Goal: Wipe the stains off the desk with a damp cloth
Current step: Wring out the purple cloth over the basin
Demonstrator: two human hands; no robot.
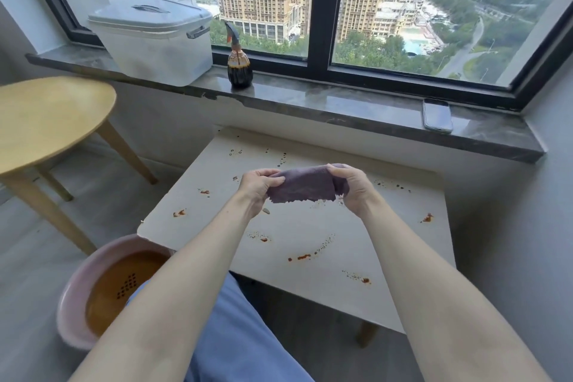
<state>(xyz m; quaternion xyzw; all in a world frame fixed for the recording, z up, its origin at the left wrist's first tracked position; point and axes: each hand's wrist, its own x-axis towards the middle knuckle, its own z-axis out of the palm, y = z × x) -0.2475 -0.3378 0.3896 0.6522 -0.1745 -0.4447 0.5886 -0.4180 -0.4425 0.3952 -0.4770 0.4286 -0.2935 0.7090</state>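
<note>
Purple and slightly fuzzy, one cloth (302, 184) is hanging stretched in the air above the middle of the desk (397, 245), its lower edge looking ragged and sitting just clear of the pale top. Two hands are holding it: the left hand (259, 187) is pinching its left end with curled fingers, and the right hand (352, 187) is gripping its right end the same way. Red-brown stains (428, 218) are lying scattered over the desk in roughly a dozen small patches, some as dots, some as smears. One pink basin (69, 319) of brownish water is standing on the grey floor by the desk's near left corner. One round wooden table (46, 121) is standing to the left. On the dark stone windowsill (341, 102) one lidded plastic box (152, 37), one spray bottle (239, 62) and one phone (437, 116) are resting, with tower blocks showing outside.
</note>
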